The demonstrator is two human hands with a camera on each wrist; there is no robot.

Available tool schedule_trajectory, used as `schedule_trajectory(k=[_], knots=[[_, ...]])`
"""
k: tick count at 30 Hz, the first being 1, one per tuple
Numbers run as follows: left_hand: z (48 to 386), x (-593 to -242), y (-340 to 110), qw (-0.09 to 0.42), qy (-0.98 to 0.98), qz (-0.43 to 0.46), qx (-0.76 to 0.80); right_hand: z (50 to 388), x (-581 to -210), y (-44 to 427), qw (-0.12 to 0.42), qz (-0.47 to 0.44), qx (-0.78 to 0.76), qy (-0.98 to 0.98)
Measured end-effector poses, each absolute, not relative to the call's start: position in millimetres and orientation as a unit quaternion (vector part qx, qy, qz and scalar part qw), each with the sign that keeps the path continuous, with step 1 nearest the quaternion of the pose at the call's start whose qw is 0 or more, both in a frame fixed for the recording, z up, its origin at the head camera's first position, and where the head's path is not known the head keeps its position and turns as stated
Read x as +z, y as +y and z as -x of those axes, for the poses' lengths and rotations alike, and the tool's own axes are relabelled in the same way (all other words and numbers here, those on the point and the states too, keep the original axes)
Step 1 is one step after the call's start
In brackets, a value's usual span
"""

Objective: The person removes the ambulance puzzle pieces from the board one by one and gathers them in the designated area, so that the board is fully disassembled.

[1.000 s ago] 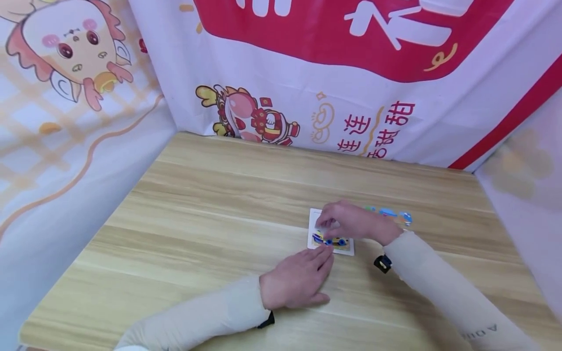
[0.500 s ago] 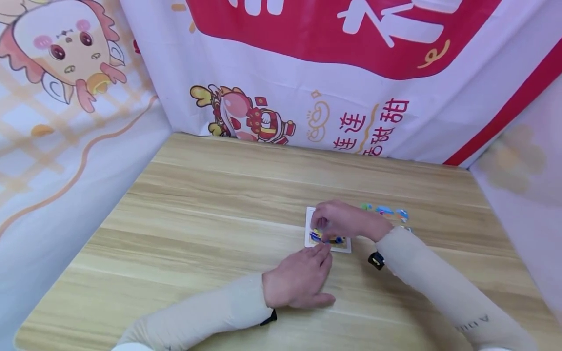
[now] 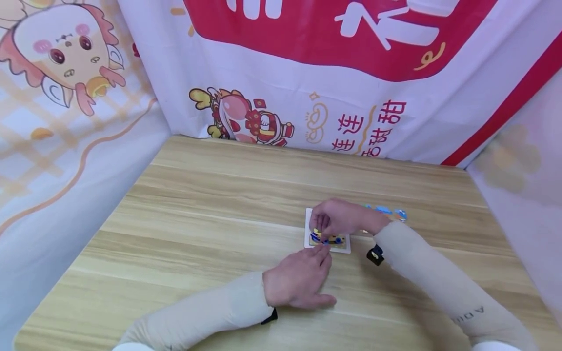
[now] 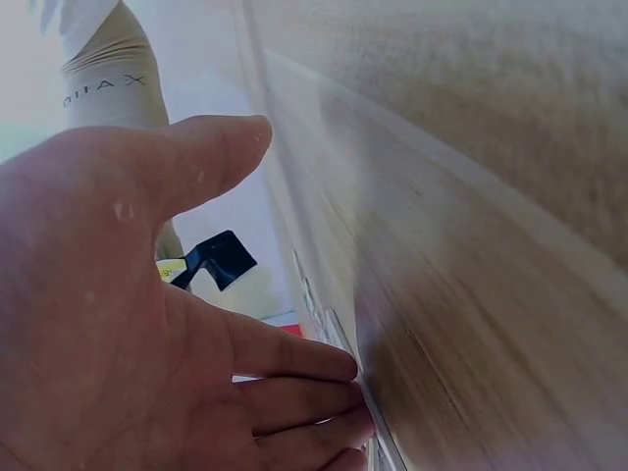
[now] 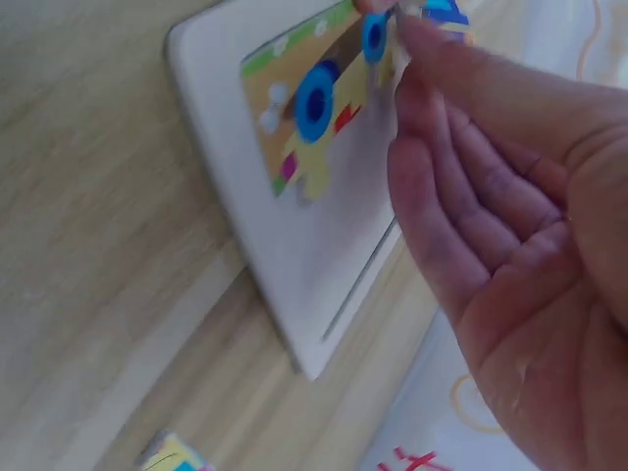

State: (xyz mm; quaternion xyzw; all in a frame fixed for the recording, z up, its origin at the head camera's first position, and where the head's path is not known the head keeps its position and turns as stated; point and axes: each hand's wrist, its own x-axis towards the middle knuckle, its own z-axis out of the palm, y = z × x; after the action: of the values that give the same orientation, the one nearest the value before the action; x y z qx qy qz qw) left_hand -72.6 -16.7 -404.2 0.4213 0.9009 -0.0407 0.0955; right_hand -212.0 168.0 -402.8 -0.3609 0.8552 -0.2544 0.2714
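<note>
A white-rimmed puzzle board (image 3: 308,234) lies flat on the table, also in the right wrist view (image 5: 294,285). Picture pieces (image 5: 312,108) with blue wheels and yellow shapes cover one side of its recess; the rest of the recess is bare white. My right hand (image 3: 344,217) is over the board, thumb and forefinger pinching at a blue and yellow piece (image 5: 446,12), mostly hidden by the fingertips; its other fingers are curled. My left hand (image 3: 298,279) lies palm down, fingers extended, fingertips touching the board's near edge (image 4: 378,417), thumb spread away.
Several loose coloured pieces (image 3: 383,209) lie on the wooden table (image 3: 210,204) to the right of the board, partly behind the right forearm. One loose piece (image 5: 172,453) shows at the bottom of the right wrist view. Printed cloth (image 3: 263,63) hangs behind the table.
The head view has shifted slightly. My right fingers have moved a little over the board and stay at the same piece. My left hand keeps its place at the near edge.
</note>
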Motion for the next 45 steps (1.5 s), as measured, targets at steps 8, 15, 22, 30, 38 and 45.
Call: schedule_trajectory(k=[8,15,22,30,38,45], knots=[[72,-407,-15,0.099,0.896,-0.43,-0.039,216,-410,186,0.273,0.349,-0.315,0.839],[74,-404,-14,0.104,0.896,-0.431,-0.028,220,-399,202,0.256,0.305,-0.308,0.864],[77,-404,-16,0.116,0.895,-0.431,-0.03,216,-386,229,0.237,0.289,-0.304,0.876],[76,-408,-22,0.101,0.894,-0.434,-0.033,201,-381,261,0.225,0.263,-0.291,0.892],[76,-410,-23,0.091,0.892,-0.441,-0.051,179,-385,293,0.208,0.234,-0.283,0.906],[77,-408,-28,0.111,0.889,-0.443,-0.034,166,-394,305,0.213,0.223,-0.282,0.909]])
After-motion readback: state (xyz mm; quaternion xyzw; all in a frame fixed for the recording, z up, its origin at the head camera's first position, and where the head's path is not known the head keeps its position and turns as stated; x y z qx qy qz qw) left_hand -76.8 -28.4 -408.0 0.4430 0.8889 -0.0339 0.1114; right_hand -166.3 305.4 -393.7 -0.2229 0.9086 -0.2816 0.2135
